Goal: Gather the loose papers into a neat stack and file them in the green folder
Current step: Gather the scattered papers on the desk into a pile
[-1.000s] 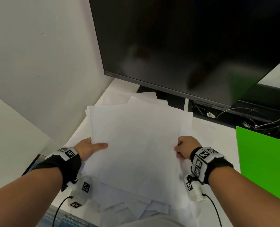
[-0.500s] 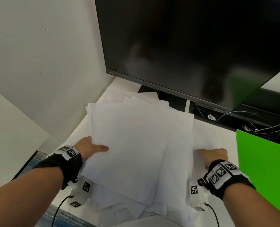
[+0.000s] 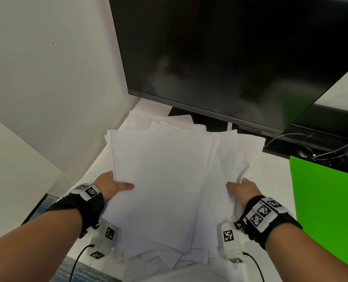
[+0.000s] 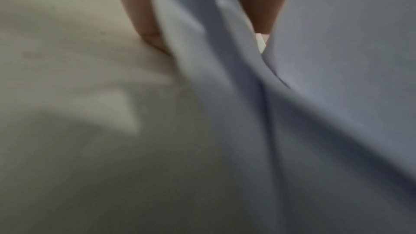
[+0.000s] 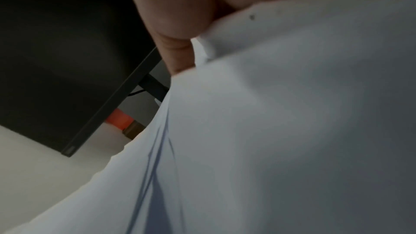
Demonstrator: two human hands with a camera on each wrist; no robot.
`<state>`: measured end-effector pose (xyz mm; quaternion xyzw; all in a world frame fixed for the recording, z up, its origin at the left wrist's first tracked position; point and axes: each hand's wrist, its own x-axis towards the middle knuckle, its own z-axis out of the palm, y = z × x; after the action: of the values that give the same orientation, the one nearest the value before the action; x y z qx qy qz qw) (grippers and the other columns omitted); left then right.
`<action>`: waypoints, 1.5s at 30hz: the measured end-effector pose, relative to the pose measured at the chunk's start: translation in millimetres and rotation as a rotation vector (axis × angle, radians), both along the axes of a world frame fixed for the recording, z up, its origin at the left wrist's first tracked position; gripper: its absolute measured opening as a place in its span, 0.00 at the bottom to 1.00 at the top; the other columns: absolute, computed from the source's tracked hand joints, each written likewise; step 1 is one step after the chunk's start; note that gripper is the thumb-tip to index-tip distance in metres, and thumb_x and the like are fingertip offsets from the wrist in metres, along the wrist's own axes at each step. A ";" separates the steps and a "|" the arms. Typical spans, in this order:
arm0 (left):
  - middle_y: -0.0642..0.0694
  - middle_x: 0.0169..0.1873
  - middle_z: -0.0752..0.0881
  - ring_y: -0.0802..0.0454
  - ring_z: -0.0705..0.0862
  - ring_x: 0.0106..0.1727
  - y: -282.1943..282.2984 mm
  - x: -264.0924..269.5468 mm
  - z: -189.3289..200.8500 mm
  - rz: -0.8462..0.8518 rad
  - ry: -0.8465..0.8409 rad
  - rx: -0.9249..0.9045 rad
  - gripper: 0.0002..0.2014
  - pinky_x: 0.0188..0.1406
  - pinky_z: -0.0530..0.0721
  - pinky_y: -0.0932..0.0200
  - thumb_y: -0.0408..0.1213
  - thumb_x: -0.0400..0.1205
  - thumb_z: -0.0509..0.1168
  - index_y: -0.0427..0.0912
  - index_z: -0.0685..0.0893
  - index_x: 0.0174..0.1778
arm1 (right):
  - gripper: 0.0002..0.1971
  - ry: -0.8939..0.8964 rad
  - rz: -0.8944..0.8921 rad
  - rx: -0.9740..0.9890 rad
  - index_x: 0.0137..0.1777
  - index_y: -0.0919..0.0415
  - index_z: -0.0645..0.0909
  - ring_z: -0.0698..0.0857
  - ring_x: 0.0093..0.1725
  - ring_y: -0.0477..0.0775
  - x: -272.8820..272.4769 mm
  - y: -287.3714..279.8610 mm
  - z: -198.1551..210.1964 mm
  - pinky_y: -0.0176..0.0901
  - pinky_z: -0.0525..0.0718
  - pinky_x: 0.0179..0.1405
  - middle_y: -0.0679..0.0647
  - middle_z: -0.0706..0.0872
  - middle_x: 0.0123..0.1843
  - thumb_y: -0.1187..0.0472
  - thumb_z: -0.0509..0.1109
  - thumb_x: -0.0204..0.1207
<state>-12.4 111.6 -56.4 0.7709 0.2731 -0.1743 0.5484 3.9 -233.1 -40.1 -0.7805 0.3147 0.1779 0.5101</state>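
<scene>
White surface (image 3: 274,180) against a pale wall, dark monitor (image 3: 230,58) beyond both hands. Loose papers (image 3: 161,180): uneven white sheaf, edges fanned, held up between the hands. Left hand (image 3: 110,185): grips the sheaf's left edge, thumb on top, fingers (image 4: 144,15) underneath. Right hand (image 3: 243,190): pinches the right-side sheets, thumb over them. Green folder (image 3: 327,210): lying flat just right of the right hand, apart from the papers.

Dark monitor (image 3: 230,58) on white desk (image 3: 270,180) beside pale wall (image 3: 47,78).
</scene>
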 end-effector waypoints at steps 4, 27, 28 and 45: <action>0.40 0.44 0.87 0.45 0.85 0.42 0.7 -1.0 0.1 -0.012 -0.001 -0.013 0.21 0.43 0.80 0.56 0.29 0.63 0.80 0.38 0.85 0.52 | 0.11 0.071 0.131 -0.038 0.53 0.70 0.81 0.85 0.54 0.65 3.2 4.3 -10.4 0.51 0.83 0.59 0.63 0.86 0.51 0.67 0.64 0.72; 0.48 0.35 0.93 0.50 0.89 0.34 -50.8 -3.3 27.8 -0.108 0.077 -0.330 0.19 0.36 0.84 0.57 0.30 0.57 0.72 0.42 0.86 0.45 | 0.30 0.124 -0.016 0.153 0.62 0.67 0.79 0.83 0.57 0.66 9.7 -4.8 -21.7 0.59 0.78 0.66 0.63 0.86 0.57 0.56 0.82 0.62; 0.45 0.39 0.92 0.48 0.89 0.36 -53.4 -3.3 29.1 -0.098 0.080 -0.334 0.22 0.38 0.85 0.55 0.30 0.57 0.73 0.40 0.87 0.49 | 0.30 0.139 0.007 0.116 0.62 0.68 0.79 0.84 0.56 0.66 11.1 -6.1 -23.8 0.59 0.78 0.66 0.64 0.86 0.57 0.57 0.82 0.61; 0.42 0.76 0.61 0.36 0.61 0.76 -25.3 28.7 25.2 -0.460 0.193 0.812 0.55 0.76 0.61 0.42 0.78 0.48 0.63 0.63 0.65 0.74 | 0.23 -0.043 0.073 -0.129 0.57 0.71 0.81 0.84 0.55 0.66 4.5 4.2 -9.6 0.49 0.81 0.55 0.66 0.87 0.57 0.62 0.80 0.63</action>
<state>16.3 86.3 -31.2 0.9436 0.1910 -0.2413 0.1220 8.4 -228.9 -49.8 -0.8262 0.2859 0.1591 0.4586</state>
